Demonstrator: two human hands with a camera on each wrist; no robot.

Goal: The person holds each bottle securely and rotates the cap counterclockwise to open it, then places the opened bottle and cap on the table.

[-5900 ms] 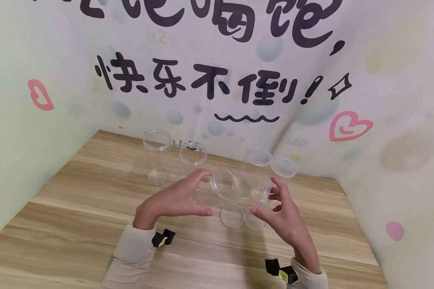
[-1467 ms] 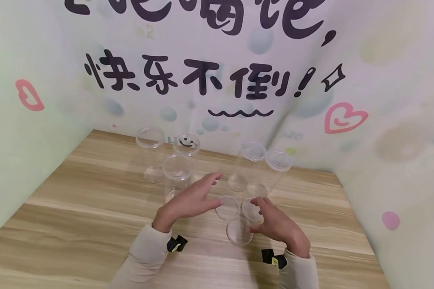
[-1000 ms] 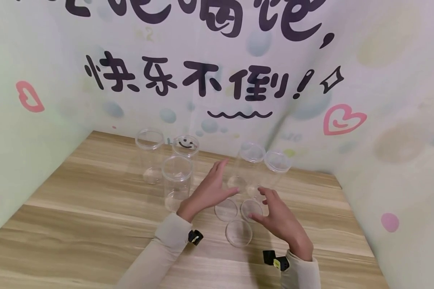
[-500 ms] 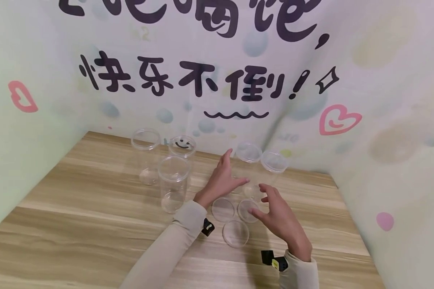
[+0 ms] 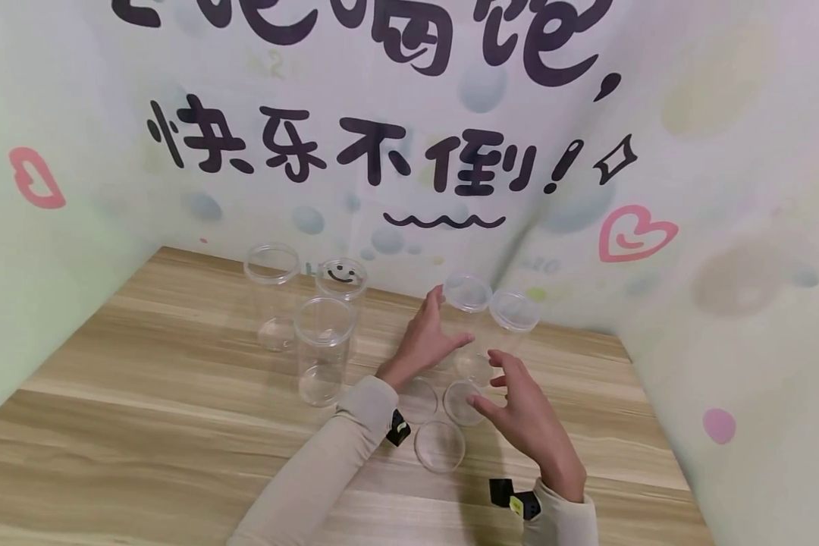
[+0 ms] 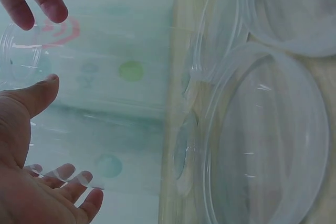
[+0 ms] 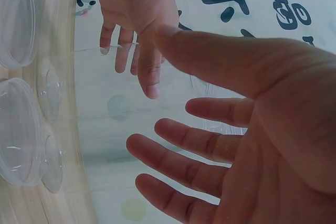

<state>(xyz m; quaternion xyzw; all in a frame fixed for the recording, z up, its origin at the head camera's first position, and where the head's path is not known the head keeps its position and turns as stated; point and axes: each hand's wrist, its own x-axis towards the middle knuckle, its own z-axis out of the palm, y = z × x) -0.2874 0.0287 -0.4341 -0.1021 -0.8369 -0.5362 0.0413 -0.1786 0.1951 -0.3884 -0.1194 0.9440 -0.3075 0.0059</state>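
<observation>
In the head view my left hand (image 5: pixel 428 336) reaches beside a clear plastic jar (image 5: pixel 467 293) that stands at the rear, its top apparently capped. Its thumb is spread wide from the fingers, and in the left wrist view some fingers (image 6: pixel 92 203) show partly through the jar wall; I cannot tell whether they touch it. My right hand (image 5: pixel 525 402) hovers lower and to the right, fingers loosely bent, holding nothing. Near its thumb lie three round clear lids: one lid (image 5: pixel 463 403) is closest, another lid (image 5: pixel 440 447) sits in front, and a third lid (image 5: pixel 418 400) is by the left wrist.
A second capped-looking jar (image 5: pixel 514 312) stands right of the first. Three jars, apparently without lids, stand on the left: a front jar (image 5: pixel 322 356) and two behind it. Printed fabric walls (image 5: pixel 355 61) enclose the wooden table (image 5: pixel 150 425) at the back and sides.
Earlier, both hands were around a tilted jar, which now stands at the front left. A third lid now lies on the table. My left hand has moved up and right to the rear jar.
</observation>
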